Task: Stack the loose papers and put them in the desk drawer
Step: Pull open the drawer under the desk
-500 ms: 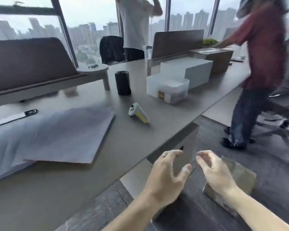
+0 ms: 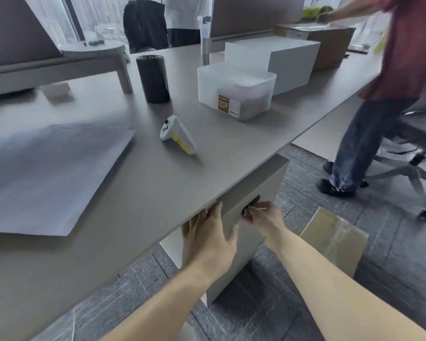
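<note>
A stack of white papers lies on the grey desk at the left, one corner near the desk's front edge. Under the desk edge stands the grey drawer unit with a dark handle or lock on its front. My left hand rests flat against the drawer front, fingers spread, fingertips tucked under the desk edge. My right hand pinches the dark handle or lock, where a small key-like piece shows.
On the desk sit a white and yellow controller, a black cylinder, a translucent plastic box and a white box. A cardboard box stands on the floor at the right. A person and an office chair are nearby.
Both hands have moved forward from mid-air to the drawer unit: the left now lies on its front, the right has closed on the handle. The view has come closer to the desk.
</note>
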The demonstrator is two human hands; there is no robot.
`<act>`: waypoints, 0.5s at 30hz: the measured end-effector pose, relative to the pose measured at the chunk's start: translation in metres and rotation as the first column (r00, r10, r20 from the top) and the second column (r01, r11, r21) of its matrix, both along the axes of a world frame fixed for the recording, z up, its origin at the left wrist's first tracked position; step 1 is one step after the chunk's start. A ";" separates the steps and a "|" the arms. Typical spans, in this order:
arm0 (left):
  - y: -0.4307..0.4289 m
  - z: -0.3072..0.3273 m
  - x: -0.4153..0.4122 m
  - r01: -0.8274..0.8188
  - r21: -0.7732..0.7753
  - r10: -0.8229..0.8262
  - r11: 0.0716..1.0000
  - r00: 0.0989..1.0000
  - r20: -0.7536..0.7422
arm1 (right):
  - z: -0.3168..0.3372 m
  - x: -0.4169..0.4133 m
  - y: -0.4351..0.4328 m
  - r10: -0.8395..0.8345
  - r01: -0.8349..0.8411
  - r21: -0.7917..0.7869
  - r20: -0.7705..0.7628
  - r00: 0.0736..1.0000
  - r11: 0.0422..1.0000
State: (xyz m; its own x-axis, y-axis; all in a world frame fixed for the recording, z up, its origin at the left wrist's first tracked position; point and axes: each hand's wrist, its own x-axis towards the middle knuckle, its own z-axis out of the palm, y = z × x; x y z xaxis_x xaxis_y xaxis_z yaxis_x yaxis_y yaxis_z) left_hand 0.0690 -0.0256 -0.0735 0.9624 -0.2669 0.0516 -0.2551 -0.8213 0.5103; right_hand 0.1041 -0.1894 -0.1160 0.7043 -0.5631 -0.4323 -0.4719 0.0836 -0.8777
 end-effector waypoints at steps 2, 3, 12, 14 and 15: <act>-0.005 0.000 -0.001 0.005 0.020 -0.005 1.000 1.000 0.009 | -0.007 0.002 -0.003 -0.015 0.015 0.010 0.006 1.000 1.000; -0.006 0.000 -0.003 0.015 0.039 -0.016 0.999 1.000 0.013 | -0.009 0.002 -0.003 -0.021 0.021 0.026 0.020 1.000 0.999; -0.002 0.001 -0.012 0.050 0.100 -0.051 0.994 0.999 0.011 | -0.014 -0.020 -0.008 -0.079 0.078 0.014 0.073 0.994 0.997; -0.002 0.003 -0.012 0.049 0.100 -0.049 0.994 0.999 -0.002 | -0.017 -0.041 -0.019 -0.093 0.091 0.021 0.095 0.991 0.996; -0.002 0.003 -0.012 0.048 0.104 -0.048 0.993 0.999 -0.004 | -0.020 -0.053 -0.025 -0.097 0.094 0.026 0.109 0.989 0.995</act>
State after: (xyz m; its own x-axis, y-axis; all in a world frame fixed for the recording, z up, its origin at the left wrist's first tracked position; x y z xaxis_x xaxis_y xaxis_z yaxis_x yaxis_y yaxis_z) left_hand 0.0567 -0.0275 -0.0701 0.9483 -0.3166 0.0200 -0.2950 -0.8568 0.4230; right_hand 0.0516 -0.2149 -0.1355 0.6915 -0.6220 -0.3674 -0.3619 0.1420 -0.9213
